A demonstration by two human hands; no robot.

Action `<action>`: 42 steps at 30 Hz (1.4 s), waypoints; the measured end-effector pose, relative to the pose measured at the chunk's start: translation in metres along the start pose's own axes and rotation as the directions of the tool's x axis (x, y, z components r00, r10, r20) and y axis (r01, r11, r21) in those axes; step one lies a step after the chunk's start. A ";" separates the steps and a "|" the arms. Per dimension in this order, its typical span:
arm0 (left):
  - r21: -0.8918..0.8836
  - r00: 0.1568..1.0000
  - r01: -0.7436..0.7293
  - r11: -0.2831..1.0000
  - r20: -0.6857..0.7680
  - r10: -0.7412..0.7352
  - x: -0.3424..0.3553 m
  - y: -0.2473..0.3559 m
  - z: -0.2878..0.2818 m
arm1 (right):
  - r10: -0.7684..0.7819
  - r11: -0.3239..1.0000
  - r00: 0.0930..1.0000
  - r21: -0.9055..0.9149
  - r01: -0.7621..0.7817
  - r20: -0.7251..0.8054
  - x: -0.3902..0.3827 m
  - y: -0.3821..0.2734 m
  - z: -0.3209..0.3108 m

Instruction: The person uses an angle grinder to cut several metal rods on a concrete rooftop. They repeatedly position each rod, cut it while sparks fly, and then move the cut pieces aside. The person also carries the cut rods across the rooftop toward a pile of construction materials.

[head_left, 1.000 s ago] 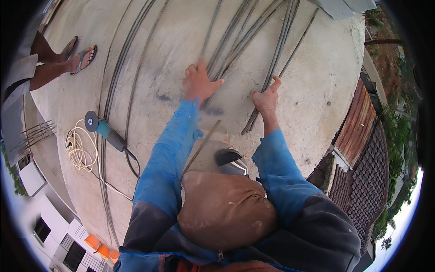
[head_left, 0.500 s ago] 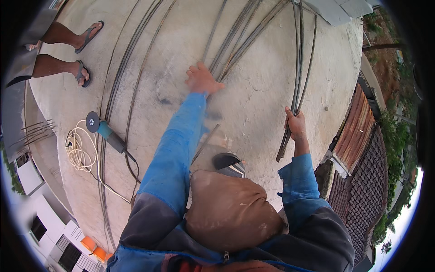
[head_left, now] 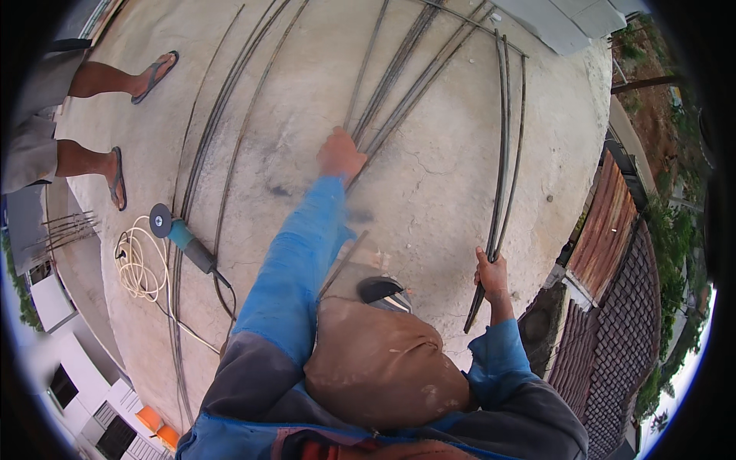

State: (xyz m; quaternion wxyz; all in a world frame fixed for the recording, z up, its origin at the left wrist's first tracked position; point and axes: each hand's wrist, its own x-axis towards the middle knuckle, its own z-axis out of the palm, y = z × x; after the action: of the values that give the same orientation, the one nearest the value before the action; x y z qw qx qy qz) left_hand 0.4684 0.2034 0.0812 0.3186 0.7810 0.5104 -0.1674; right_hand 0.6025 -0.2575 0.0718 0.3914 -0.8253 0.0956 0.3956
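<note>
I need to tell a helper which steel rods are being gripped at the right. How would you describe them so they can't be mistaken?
Start from the concrete slab and go to its right edge, near the rusty roof below. There the right hand grips a small bundle of rods that runs away from the person. Unlike the middle rods under the left hand, it lies apart by itself.

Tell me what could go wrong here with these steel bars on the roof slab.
The right hand grips a bundle of long steel bars close to the slab's open edge; a swing might send an end over. The left hand is bare on another bar bundle, so pinching is possible. The angle grinder and its coiled cord lie loose, a likely trip hazard.
</note>
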 end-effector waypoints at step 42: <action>-0.548 0.866 0.144 0.824 0.473 0.164 -0.010 -0.043 -0.056 | 0.120 0.822 0.991 -0.553 -0.136 -0.065 -0.171 0.111 -0.108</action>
State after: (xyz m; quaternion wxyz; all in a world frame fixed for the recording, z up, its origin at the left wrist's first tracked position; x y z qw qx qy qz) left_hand 0.4215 0.2452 0.1145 0.6576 0.5828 0.4321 -0.2031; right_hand 0.4992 -0.4363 0.1743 0.1060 -0.9005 0.0369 0.4202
